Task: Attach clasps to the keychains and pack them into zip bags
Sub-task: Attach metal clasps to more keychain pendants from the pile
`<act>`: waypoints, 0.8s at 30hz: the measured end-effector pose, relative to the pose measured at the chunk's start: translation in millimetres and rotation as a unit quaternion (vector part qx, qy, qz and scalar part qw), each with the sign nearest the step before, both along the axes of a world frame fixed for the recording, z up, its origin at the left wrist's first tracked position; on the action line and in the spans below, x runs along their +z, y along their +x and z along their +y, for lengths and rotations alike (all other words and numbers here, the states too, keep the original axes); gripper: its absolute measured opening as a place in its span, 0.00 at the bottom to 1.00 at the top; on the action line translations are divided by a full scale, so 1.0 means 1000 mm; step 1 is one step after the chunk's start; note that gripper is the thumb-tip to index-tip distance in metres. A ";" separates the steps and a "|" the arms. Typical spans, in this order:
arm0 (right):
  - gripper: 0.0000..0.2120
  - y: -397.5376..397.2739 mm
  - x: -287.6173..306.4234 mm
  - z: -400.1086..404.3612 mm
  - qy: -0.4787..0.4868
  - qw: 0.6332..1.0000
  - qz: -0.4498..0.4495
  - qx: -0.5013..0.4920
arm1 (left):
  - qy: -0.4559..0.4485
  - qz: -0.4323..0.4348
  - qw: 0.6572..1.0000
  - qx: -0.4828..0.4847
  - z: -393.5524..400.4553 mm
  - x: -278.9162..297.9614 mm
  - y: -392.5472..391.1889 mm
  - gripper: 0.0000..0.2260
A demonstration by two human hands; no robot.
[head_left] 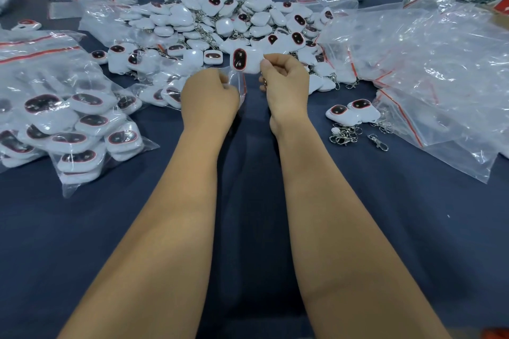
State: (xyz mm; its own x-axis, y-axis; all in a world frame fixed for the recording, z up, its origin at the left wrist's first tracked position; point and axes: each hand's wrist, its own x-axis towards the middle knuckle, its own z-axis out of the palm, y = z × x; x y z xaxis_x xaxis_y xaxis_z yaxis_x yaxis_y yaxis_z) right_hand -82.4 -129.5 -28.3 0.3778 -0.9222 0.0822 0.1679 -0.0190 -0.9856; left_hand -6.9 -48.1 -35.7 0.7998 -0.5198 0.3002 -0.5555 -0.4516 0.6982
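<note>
packing step: my right hand [285, 81] pinches a white keychain [246, 60], left hand [210, 93] grips the zip bag [237, 82] — next, i'd slide it inside.

One view only, worn on the head, looking forward and steeply down over a dark blue table [248, 228]. Wide-angle, with bent lines toward the frame's borders. Close to the near edge of the table, so both forearms run up from the bottom of the frame to the left hand [209, 96] and right hand [285, 82] at the middle. Far edge of the table high in the frame, with a strip of floor and furniture legs beyond. Left and right edges of the table out of frame. No second view to share with.
</note>
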 end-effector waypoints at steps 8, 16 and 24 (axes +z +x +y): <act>0.04 0.002 -0.003 0.001 -0.045 0.997 0.069 0.015 | -0.129 0.057 0.990 -0.008 -0.002 0.000 -0.003 0.15; 0.09 0.005 0.002 0.006 0.000 0.995 -0.040 0.094 | -0.235 0.050 0.969 -0.056 -0.003 0.003 -0.009 0.11; 0.14 0.013 -0.008 0.018 -0.176 0.958 0.114 0.196 | -0.270 0.035 0.961 -0.049 -0.002 0.007 -0.011 0.11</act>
State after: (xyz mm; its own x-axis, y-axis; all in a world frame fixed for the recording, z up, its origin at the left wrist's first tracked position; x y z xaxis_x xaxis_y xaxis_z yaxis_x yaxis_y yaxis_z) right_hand -69.8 -111.8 -35.9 0.7342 -0.6366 0.2361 0.0106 -0.3370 -0.9415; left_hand -18.0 -49.8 -28.5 0.7826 -0.3773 0.4952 -0.5208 0.0391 0.8528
